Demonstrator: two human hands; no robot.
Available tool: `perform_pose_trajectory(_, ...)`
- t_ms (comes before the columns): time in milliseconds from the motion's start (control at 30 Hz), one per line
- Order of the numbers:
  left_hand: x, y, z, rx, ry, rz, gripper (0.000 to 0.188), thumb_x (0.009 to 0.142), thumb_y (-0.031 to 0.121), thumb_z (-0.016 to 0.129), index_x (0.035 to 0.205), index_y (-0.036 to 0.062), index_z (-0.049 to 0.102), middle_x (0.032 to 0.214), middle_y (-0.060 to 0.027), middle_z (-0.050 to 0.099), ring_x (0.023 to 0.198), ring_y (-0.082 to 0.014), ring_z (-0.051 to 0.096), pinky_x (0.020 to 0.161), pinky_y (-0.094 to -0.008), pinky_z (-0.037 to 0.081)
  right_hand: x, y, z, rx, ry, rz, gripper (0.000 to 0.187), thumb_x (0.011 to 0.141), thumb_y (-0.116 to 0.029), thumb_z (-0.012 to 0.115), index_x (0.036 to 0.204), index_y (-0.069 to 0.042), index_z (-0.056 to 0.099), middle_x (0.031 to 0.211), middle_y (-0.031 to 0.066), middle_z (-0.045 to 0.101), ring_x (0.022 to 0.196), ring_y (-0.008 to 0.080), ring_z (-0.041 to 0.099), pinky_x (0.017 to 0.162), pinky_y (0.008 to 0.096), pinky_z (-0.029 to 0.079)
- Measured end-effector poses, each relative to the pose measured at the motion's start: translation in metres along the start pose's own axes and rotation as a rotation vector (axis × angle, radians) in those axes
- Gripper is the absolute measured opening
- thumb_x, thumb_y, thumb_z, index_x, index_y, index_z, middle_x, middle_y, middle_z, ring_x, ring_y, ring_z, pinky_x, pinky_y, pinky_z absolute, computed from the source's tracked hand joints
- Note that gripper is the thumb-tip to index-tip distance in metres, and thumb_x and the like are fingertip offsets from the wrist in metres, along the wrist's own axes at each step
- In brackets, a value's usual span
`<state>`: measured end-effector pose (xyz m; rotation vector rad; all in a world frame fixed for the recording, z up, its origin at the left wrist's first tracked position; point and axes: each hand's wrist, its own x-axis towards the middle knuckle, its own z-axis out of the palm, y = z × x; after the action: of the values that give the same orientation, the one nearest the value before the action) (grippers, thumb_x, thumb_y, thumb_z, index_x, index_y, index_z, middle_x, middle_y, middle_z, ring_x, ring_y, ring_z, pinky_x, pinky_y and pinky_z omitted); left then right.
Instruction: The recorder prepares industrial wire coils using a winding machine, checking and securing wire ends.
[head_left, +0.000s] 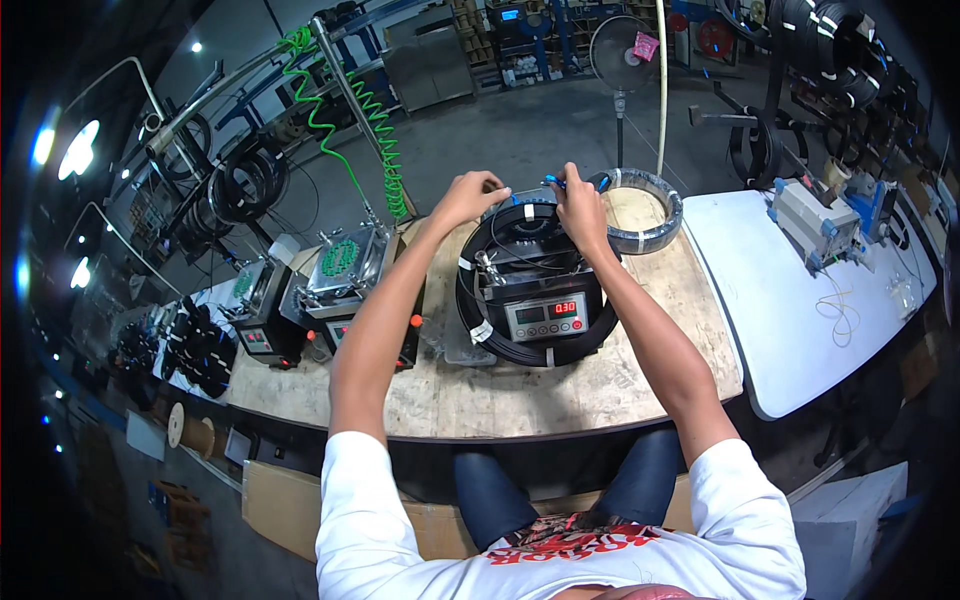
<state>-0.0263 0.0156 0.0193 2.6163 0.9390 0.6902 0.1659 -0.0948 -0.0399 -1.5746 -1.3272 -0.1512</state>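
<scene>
My left hand (469, 199) is raised over the far left edge of a black machine with a lit red display (547, 316). Its thumb and forefinger are closed together near a blue tip; what they pinch is too small to make out. Across from it, my right hand (580, 208) is closed on a small slim blue piece (552, 181), which shows beside the fingertips. A coil of black cable (467, 290) is looped around the machine, with white tape bands on it. One thin dark strand (530, 264) curves across the machine's top between my hands.
A wrapped grey coil (672, 226) lies right of the machine on the wooden table (480, 405). Two similar machines with green round plates (341, 258) stand at left, under green spiral air hoses (385, 150). A white table (775, 340) bearing a grey device (815, 222) adjoins on the right.
</scene>
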Motion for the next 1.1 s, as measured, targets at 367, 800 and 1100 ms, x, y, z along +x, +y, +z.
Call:
perform_pose_trajectory(367, 0.064, 0.013, 0.041, 0.399, -0.395, -0.104, 0.030, 0.079, 0.015, 0.080, 0.103, -0.0012, 0.072, 0.101, -0.0236, 0.071, 0.100, -0.0356, 0.069, 0.084, -0.0424, 0.056, 0.002, 0.002, -0.004, 0.057, -0.032, 0.014, 0.018, 0.095, -0.015, 0.061, 0.100, -0.002, 0.050, 0.082, 0.0251, 0.068, 0.083, 0.0468, 0.065, 0.067, 0.0549, 0.049)
perform_pose_trajectory(800, 0.003, 0.003, 0.011, 0.238, 0.079, 0.010, 0.018, 0.091, 0.017, 0.068, 0.090, -0.0007, 0.068, 0.070, -0.0132, 0.069, 0.071, -0.0246, 0.072, 0.063, -0.0390, 0.054, 0.003, 0.005, 0.004, 0.212, 0.132, 0.002, 0.021, 0.096, -0.015, 0.063, 0.100, 0.004, 0.057, 0.071, 0.0216, 0.065, 0.067, 0.0356, 0.066, 0.060, 0.0425, 0.047)
perform_pose_trajectory(1100, -0.138, 0.015, 0.019, -0.438, 0.277, -0.295, 0.023, 0.092, 0.021, 0.070, 0.088, -0.0006, 0.063, 0.066, -0.0057, 0.064, 0.053, -0.0095, 0.060, 0.048, -0.0253, 0.047, -0.037, 0.030, -0.060, 0.392, 0.051, 0.040, 0.034, 0.097, -0.027, 0.061, 0.091, 0.007, 0.063, 0.060, 0.0086, 0.053, 0.054, 0.0147, 0.044, 0.054, 0.0351, 0.039)
